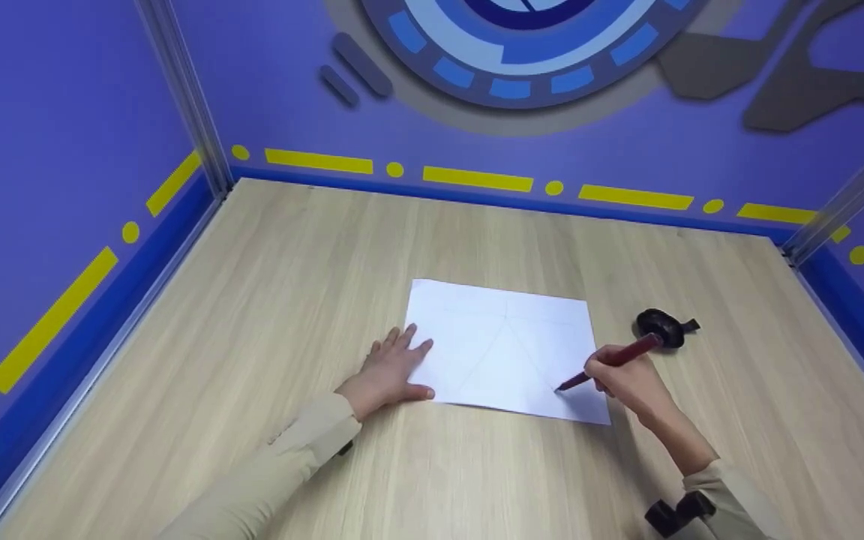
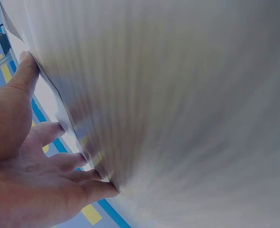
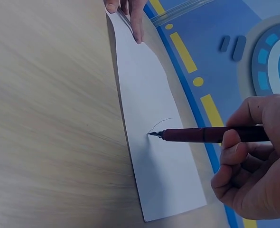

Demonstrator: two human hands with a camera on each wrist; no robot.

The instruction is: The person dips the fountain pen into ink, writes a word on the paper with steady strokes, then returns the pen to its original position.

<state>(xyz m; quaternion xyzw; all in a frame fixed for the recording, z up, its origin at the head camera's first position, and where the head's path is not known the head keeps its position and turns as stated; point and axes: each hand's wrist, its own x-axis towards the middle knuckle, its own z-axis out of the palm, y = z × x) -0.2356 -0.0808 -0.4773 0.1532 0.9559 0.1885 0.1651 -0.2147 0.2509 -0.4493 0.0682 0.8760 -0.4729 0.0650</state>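
Observation:
A white sheet of paper [image 1: 484, 360] lies on the wooden table, with faint thin lines on it that spread downward from a point near its top. My left hand [image 1: 389, 373] rests with spread fingers on the sheet's left edge; the left wrist view shows the thumb [image 2: 26, 76] and fingers along that edge. In my right hand [image 1: 631, 382] I grip a dark red fountain pen [image 1: 631, 351]. Its metal nib [image 3: 156, 134] touches the paper at the lower right, at the end of a thin dark line [image 3: 160, 123] seen in the right wrist view.
A small black round object [image 1: 659, 328] with a short tab lies on the table just beyond my right hand. Blue-purple panels [image 1: 462, 142] with yellow dashes stand around the table [image 1: 312, 247] at the back and both sides.

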